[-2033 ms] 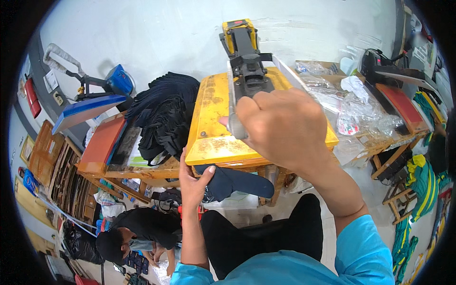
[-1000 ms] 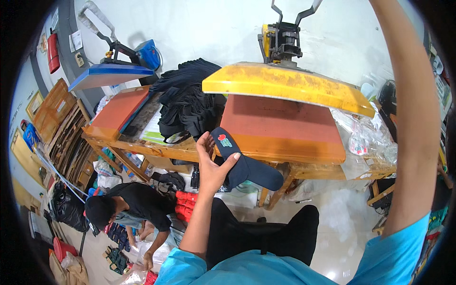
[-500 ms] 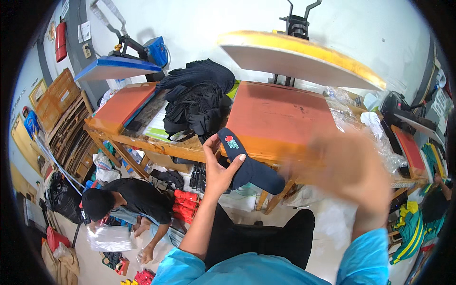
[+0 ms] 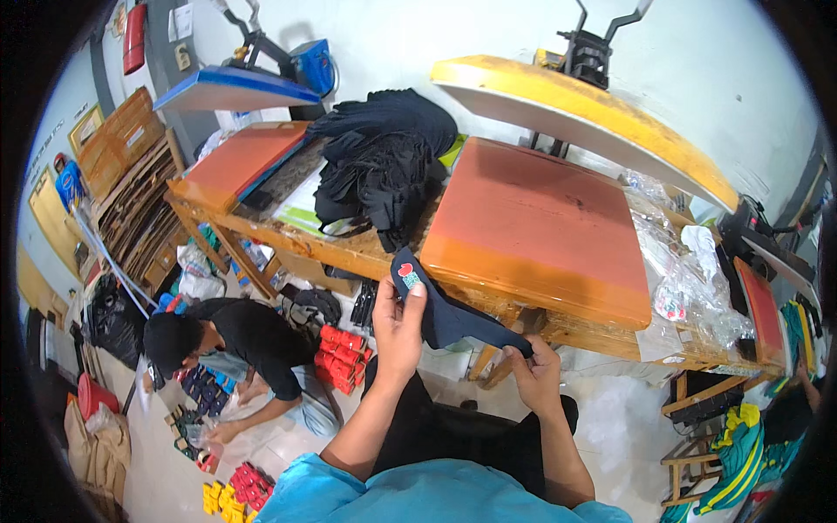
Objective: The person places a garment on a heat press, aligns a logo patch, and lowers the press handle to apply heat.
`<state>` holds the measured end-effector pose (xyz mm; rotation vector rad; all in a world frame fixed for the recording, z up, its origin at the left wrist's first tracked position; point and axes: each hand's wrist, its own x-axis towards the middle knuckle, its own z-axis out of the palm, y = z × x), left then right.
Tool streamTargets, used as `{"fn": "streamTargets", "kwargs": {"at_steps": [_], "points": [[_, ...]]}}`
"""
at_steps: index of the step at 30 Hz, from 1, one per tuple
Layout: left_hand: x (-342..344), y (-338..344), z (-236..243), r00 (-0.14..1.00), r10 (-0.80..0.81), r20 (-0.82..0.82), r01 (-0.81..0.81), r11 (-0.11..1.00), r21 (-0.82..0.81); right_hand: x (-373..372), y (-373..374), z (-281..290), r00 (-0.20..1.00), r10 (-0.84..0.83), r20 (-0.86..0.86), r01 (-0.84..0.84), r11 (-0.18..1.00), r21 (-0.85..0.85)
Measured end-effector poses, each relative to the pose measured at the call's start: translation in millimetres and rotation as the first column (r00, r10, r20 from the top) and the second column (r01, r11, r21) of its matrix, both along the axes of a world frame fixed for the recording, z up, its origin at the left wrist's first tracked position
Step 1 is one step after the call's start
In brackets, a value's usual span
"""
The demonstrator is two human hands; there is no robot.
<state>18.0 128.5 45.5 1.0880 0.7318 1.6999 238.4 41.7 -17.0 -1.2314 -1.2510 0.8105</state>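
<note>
A dark navy sock (image 4: 462, 321) with a small red and green print near one end stretches between my hands, in front of the heat press bench. My left hand (image 4: 399, 336) is closed on its printed end, thumb lying just below the print. Around the other end, the fingers and thumb of my right hand (image 4: 536, 375) are pinched. Just behind the sock is the orange-red lower pad (image 4: 536, 231) of a heat press, its yellow-edged upper plate (image 4: 584, 118) raised above it. Left of that pad lies a heap of dark socks (image 4: 375, 166).
A second press with a blue upper plate (image 4: 231, 90) stands at left. Clear plastic bags (image 4: 689, 288) lie right of the pad. On the floor at left, a crouching person (image 4: 253, 349) works beside red bundles (image 4: 342, 359). Stacked cardboard (image 4: 135, 196) leans by the wall.
My right hand has come in from the right and taken hold of the sock's free end. The sock now slants down to the right, pulled longer. The view has shifted slightly.
</note>
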Motion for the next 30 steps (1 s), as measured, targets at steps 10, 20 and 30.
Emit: {"fn": "streamTargets", "kwargs": {"at_steps": [10, 20, 30], "points": [[-38.2, -34.7, 7.8, 0.982, -0.081, 0.173, 0.131, 0.945, -0.300, -6.5, -30.2, -6.4, 0.997, 0.038, 0.066, -0.034, 0.997, -0.065], [-49.6, -34.1, -9.5, 0.986, -0.057, 0.159, 0.110, 0.933, -0.342, -11.6, -34.4, -21.7, 0.994, 0.044, 0.104, -0.037, 0.997, -0.074], [-63.8, -30.0, -28.2, 0.946, -0.182, 0.269, 0.273, 0.895, -0.354, -15.5, -33.7, -25.6, 0.996, 0.064, 0.057, -0.055, 0.988, -0.142]]}}
